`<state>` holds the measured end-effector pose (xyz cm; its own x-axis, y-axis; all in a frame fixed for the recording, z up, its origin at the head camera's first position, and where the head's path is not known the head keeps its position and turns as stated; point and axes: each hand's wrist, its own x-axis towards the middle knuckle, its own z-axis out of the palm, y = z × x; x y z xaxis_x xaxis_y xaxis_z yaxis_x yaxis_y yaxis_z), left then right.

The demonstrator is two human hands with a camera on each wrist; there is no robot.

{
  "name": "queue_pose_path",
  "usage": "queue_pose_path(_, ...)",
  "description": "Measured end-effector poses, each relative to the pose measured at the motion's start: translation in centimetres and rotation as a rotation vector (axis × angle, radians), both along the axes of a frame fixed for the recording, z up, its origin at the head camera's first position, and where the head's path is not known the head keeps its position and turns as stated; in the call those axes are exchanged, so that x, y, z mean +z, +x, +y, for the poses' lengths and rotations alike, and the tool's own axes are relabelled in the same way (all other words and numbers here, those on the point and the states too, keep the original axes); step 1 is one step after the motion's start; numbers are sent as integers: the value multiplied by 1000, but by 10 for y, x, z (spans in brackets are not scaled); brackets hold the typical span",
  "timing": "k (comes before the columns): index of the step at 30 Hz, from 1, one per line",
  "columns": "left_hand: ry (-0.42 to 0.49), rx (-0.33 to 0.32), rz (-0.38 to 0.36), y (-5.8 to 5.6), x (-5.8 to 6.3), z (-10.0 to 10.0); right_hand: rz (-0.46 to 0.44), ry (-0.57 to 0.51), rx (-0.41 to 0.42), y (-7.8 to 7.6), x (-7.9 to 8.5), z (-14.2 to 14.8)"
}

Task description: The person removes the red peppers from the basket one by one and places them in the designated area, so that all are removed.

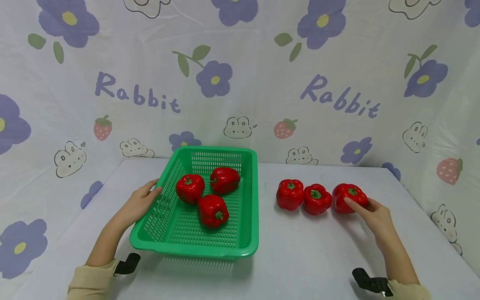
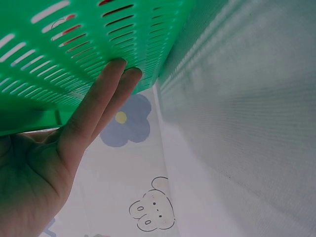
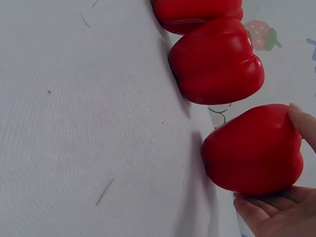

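Observation:
My left hand [image 1: 140, 202] grips the left side of a green plastic basket [image 1: 252, 208], thumb at the rim. Two of its fingers lie along the slotted outer wall [image 2: 123, 29] in the left wrist view. Inside the basket are three red bell peppers: one at left [image 1: 189, 189], one at the back [image 1: 226, 180] and one in front [image 1: 211, 212]. My right hand [image 1: 376, 216] holds another red bell pepper [image 3: 254, 150] at the right end of a row, thumb on one side and fingers on the other. The right wrist view shows a shadow beside that pepper.
Two more red bell peppers, one nearer the basket [image 1: 290, 195] and one in the middle [image 1: 316, 200], stand close together on the white tabletop [image 1: 300, 258]. Behind the table hangs a printed curtain [image 1: 262, 83] with flowers and rabbits. The basket's near edge casts a shadow below it.

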<state>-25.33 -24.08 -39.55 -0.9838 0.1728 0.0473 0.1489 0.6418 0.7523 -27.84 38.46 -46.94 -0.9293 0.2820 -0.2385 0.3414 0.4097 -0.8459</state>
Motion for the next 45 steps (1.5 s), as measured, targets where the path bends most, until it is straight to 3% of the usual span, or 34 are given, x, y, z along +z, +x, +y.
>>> queue_pose_path(11,-15,8,-3,0,0,0,-1,-20,10,26,37,-35)
queue_pose_path(27,-2,2,0,1,0,1,44,-38,34,26,31,-33)
queue_pose_path(37,-8,-2,-1,0,0,0,68,17,8,33,41,-40)
queue_pose_path(45,-6,-2,-1,0,0,0,153,29,-18,34,52,-46)
